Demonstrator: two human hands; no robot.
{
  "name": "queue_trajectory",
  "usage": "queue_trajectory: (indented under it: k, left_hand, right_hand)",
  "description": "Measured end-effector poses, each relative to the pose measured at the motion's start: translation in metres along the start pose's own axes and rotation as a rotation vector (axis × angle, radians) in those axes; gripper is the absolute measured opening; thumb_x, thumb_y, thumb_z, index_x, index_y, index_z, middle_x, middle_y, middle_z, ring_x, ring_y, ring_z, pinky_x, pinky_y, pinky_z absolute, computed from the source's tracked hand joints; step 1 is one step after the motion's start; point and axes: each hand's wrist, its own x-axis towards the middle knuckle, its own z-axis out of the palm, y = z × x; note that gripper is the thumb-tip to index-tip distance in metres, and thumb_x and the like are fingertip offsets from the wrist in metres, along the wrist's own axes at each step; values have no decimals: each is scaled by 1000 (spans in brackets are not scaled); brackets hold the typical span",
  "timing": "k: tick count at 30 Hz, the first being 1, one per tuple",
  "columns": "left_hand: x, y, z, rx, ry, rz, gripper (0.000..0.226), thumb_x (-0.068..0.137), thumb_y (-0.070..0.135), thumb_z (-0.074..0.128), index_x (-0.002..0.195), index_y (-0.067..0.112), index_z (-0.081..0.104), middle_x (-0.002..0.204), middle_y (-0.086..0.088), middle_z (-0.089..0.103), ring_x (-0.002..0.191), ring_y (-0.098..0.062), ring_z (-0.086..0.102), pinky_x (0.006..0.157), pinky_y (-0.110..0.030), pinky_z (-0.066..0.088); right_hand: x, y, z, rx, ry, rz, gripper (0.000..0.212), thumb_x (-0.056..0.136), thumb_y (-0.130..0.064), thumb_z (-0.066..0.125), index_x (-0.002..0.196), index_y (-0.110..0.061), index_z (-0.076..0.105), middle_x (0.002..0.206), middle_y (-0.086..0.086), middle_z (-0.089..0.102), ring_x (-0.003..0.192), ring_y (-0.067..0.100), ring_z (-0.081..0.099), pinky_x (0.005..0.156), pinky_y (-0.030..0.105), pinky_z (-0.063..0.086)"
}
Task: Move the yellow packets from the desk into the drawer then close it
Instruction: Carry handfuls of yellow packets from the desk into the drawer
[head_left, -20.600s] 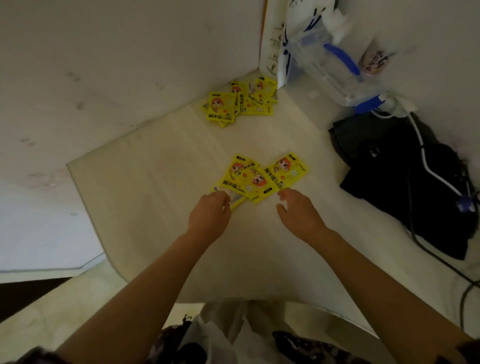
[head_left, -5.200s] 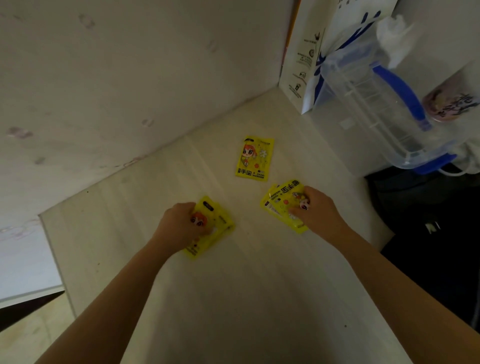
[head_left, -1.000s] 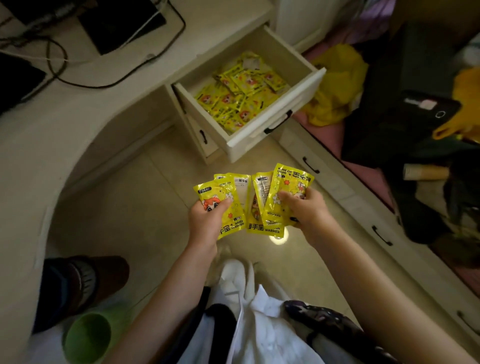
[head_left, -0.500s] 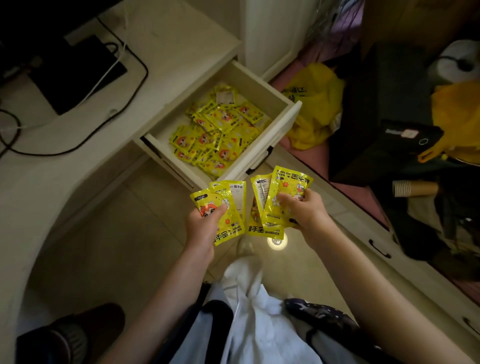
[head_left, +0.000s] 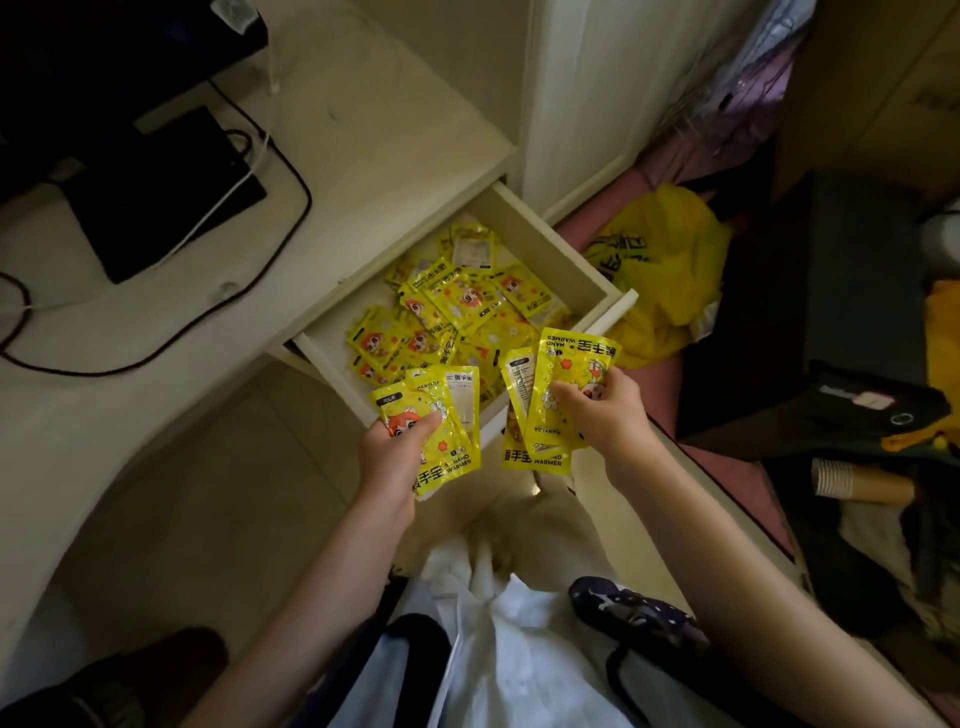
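The cream drawer (head_left: 540, 244) stands pulled open under the desk top, with several yellow packets (head_left: 457, 306) piled loosely inside. My left hand (head_left: 395, 457) grips a small fan of yellow packets (head_left: 447, 415) just in front of the drawer's front edge. My right hand (head_left: 602, 410) pinches another bunch of yellow packets (head_left: 550, 379), held over the drawer's front right corner. Both bunches are above the drawer front and not touching the pile.
The desk top (head_left: 363, 156) at left carries a black device (head_left: 161, 192) and black and white cables (head_left: 280, 228). A yellow plastic bag (head_left: 665, 270) lies on the floor right of the drawer. Dark bags and a stack of paper cups (head_left: 857, 480) sit at right. Lower drawers run along the right.
Both hands have carried their packets forward, closer to the open drawer; the right bunch now overlaps the drawer's front corner. The view has shifted so the drawer sits nearer the middle.
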Motion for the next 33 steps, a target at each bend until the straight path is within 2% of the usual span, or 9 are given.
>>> queue_trajectory:
  k: [3, 6, 14, 18, 23, 26, 28, 31, 33]
  left_hand:
    - [9, 14, 17, -32, 49, -8, 24, 80, 11, 73, 102, 13, 66, 92, -4, 71, 82, -21, 69, 61, -29, 53]
    - [20, 22, 36, -74, 122, -32, 19, 79, 11, 73, 96, 16, 66, 92, -7, 71, 83, -26, 69, 72, -40, 57]
    - [48, 31, 82, -213, 321, -120, 17, 78, 7, 70, 89, 16, 61, 83, -2, 65, 77, -17, 58, 63, -26, 40]
    - [73, 29, 85, -271, 359, -194, 28, 78, 5, 70, 104, 13, 62, 92, -6, 67, 75, -17, 60, 61, -25, 41]
    - [117, 30, 82, -336, 353, -336, 31, 76, 10, 75, 104, 14, 64, 103, -5, 68, 94, -21, 61, 94, -44, 45]
    - [152, 35, 77, -341, 347, -351, 38, 76, 15, 76, 111, 13, 61, 105, -4, 67, 93, -19, 63, 87, -45, 47]
    - [175, 39, 72, -343, 363, -359, 52, 72, 20, 79, 119, 12, 58, 109, -6, 67, 97, -23, 64, 95, -48, 45]
    - [207, 45, 62, -320, 414, -319, 45, 73, 18, 79, 113, 7, 62, 90, -9, 67, 74, -24, 63, 88, -49, 50]
    - [223, 52, 54, -357, 445, -296, 40, 73, 13, 79, 109, 4, 63, 79, -8, 65, 65, -23, 63, 80, -48, 55]
  right_hand:
    - [27, -19, -2, -35, -48, 6, 25, 88, -14, 65, 110, -12, 53, 101, 5, 65, 84, 20, 65, 69, 32, 55]
    - [54, -37, -4, -100, -117, 15, 29, 88, -16, 65, 114, -10, 53, 105, 6, 66, 89, 22, 67, 77, 38, 57]
    - [118, -75, -5, -361, -292, -23, 31, 87, -18, 65, 114, -8, 54, 106, 13, 67, 94, 28, 67, 82, 46, 56]
    - [155, -87, 10, -456, -341, -23, 31, 87, -18, 66, 115, -9, 55, 105, 10, 67, 98, 27, 66, 84, 44, 56]
    - [203, -90, 51, -488, -354, 49, 29, 86, -17, 67, 113, -11, 58, 105, 8, 68, 92, 23, 65, 81, 40, 56]
    - [227, -85, 89, -532, -379, 47, 33, 81, -17, 71, 113, -11, 62, 108, 9, 69, 95, 23, 65, 83, 38, 55]
    - [240, -83, 117, -529, -407, 64, 26, 81, -14, 70, 106, -11, 66, 104, 8, 69, 96, 23, 65, 86, 37, 54]
    - [256, -85, 155, -501, -460, 105, 18, 80, -16, 73, 96, -17, 65, 106, 9, 69, 101, 25, 65, 92, 44, 54]
    - [267, -88, 175, -489, -506, 143, 47, 80, -21, 74, 121, -11, 54, 116, 9, 66, 105, 23, 62, 83, 41, 54]
